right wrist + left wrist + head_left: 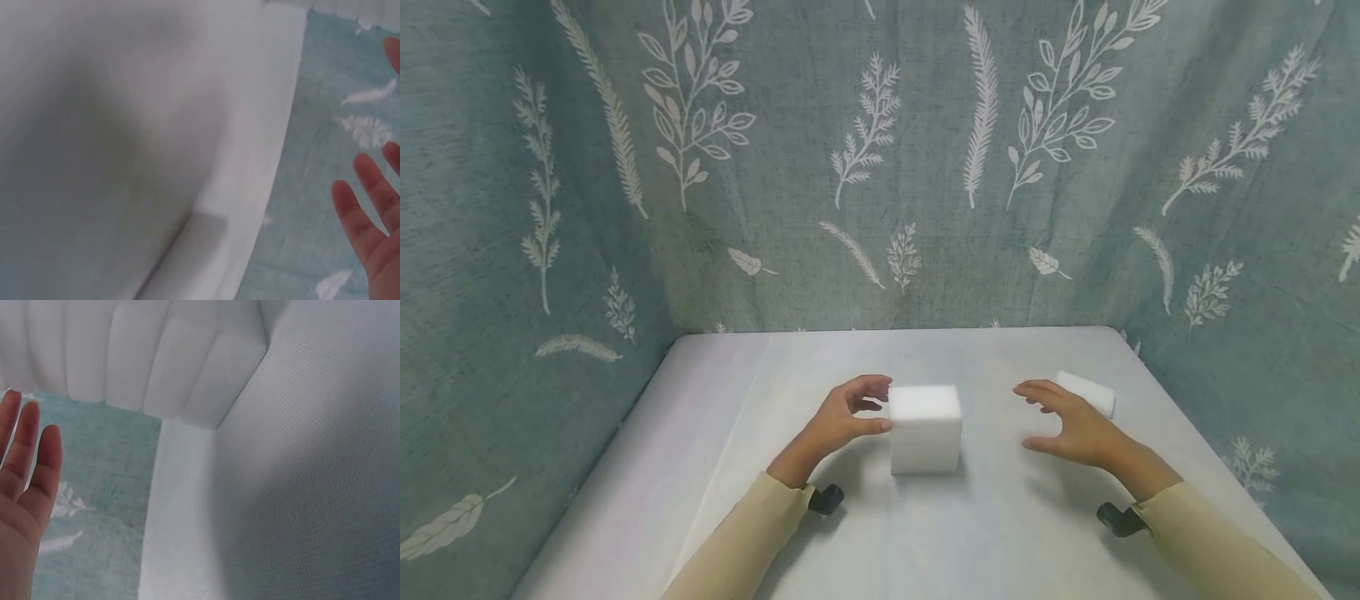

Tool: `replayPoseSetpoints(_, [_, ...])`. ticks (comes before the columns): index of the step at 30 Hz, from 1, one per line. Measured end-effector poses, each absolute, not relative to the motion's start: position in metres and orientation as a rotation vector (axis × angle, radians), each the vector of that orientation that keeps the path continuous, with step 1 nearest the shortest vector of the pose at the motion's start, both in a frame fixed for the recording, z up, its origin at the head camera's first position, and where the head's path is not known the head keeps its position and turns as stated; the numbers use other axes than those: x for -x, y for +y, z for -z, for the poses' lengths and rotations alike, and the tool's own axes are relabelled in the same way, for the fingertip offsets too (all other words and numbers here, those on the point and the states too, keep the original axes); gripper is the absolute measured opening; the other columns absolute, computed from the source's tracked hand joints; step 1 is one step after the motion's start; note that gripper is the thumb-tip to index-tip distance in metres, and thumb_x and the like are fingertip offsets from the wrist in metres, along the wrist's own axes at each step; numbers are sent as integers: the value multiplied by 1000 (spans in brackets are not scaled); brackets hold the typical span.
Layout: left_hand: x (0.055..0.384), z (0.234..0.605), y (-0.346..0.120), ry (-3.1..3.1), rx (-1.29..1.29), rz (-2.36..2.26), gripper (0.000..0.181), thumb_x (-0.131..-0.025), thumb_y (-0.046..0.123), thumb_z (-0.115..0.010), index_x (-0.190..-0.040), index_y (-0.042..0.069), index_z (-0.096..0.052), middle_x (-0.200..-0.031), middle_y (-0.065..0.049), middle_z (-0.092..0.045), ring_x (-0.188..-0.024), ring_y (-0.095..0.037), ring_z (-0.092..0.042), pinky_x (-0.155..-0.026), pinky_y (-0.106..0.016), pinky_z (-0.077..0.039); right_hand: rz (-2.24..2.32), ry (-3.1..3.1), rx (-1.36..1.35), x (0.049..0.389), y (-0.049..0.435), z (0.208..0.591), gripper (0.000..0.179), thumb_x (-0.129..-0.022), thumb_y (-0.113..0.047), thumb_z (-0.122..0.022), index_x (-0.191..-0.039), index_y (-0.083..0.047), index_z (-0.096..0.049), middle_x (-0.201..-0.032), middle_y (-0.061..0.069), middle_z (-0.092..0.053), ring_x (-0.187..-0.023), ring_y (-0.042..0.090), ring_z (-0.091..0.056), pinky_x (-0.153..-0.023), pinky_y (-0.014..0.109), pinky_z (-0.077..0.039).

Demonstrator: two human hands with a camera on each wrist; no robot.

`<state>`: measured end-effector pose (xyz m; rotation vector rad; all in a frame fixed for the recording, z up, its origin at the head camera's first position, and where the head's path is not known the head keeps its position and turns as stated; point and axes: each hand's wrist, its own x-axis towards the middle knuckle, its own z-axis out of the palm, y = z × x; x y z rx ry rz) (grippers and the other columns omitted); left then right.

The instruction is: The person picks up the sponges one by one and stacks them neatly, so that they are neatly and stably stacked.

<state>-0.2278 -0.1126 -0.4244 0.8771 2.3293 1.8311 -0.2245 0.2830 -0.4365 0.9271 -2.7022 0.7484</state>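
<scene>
A stack of several white, sponge-like blocks [925, 433] stands upright on the table, its layers showing as parallel slabs [137, 356] in the left wrist view. My left hand [850, 412] is at the stack's left side, thumb and fingers spread apart with the tips right at its edge. To the right of the stack, with a gap between, my right hand [1071, 425] hovers over the table, fingers apart and holding nothing. Behind it lies a single white block [1088, 393], partly hidden by the hand and also visible low in the right wrist view.
The white table [760, 375] has rounded far corners. Blue-green cloth [880, 208] with white leaf prints hangs at the back and both sides. A dark strap piece [826, 499] sits at the left wrist and another [1122, 520] at the right.
</scene>
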Motion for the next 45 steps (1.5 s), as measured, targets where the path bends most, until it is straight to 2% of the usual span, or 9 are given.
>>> replayPoseSetpoints(5, [235,431,-112,2321,-891,-1839,57,-79,3,-79,-130,0,-55,-118,-13,-60,-112,-37,-55,-98,-53,-44,-745,-2756,-841,221,305,437,68,-76,-22,-84,-137,-16,-54,-139,5,-50,-116,26,-56,-87,47,-52])
replayPoseSetpoints(10, [249,447,-112,2323,-922,-1851,59,-79,3,-79,-132,0,-54,-121,-13,-60,-113,-35,-55,-97,-50,-45,-668,-2819,-798,218,324,440,63,-79,-30,-82,-134,-12,-56,-136,10,-52,-112,33,-58,-86,53,-50])
replayPoseSetpoints(16, [253,450,-113,2319,-939,-1848,59,-79,13,-82,-132,4,-56,-119,-7,-61,-111,-25,-57,-96,-42,-47,-589,-2827,-803,213,348,448,62,-77,-33,-83,-127,-4,-61,-131,16,-56,-119,41,-52,-92,60,-43])
replayPoseSetpoints(22, [253,450,-112,2341,-935,-1808,62,-79,19,-83,-132,3,-56,-118,-5,-62,-109,-23,-57,-96,-40,-48,-537,-2912,-732,210,369,455,66,-73,-37,-84,-123,-1,-62,-128,21,-55,-118,46,-50,-92,61,-42])
replayPoseSetpoints(27, [252,450,-112,2368,-887,-1784,60,-79,21,-83,-132,10,-57,-118,-3,-62,-110,-21,-58,-96,-39,-47,-555,-2946,-659,209,379,459,68,-72,-40,-85,-124,-3,-61,-129,23,-54,-120,50,-47,-94,64,-39])
replayPoseSetpoints(30, [252,451,-113,2364,-876,-1784,60,-79,21,-83,-132,10,-57,-118,-3,-62,-111,-24,-58,-97,-41,-47,-564,-2959,-650,209,381,460,69,-71,-40,-85,-124,-4,-61,-129,23,-54,-120,51,-46,-94,65,-38])
replayPoseSetpoints(37, [248,450,-116,2339,-840,-1804,62,-79,17,-82,-133,2,-54,-119,-8,-61,-115,-37,-55,-99,-49,-44,-564,-3005,-609,211,379,462,68,-70,-39,-85,-123,-3,-61,-128,24,-54,-119,51,-46,-94,65,-38])
replayPoseSetpoints(45, [248,455,-118,2373,-826,-1797,58,-77,21,-84,-129,14,-59,-114,-3,-62,-108,-23,-58,-96,-40,-47,-489,-3010,-612,216,380,468,60,-72,-35,-84,-116,0,-64,-124,23,-56,-116,50,-48,-93,64,-40])
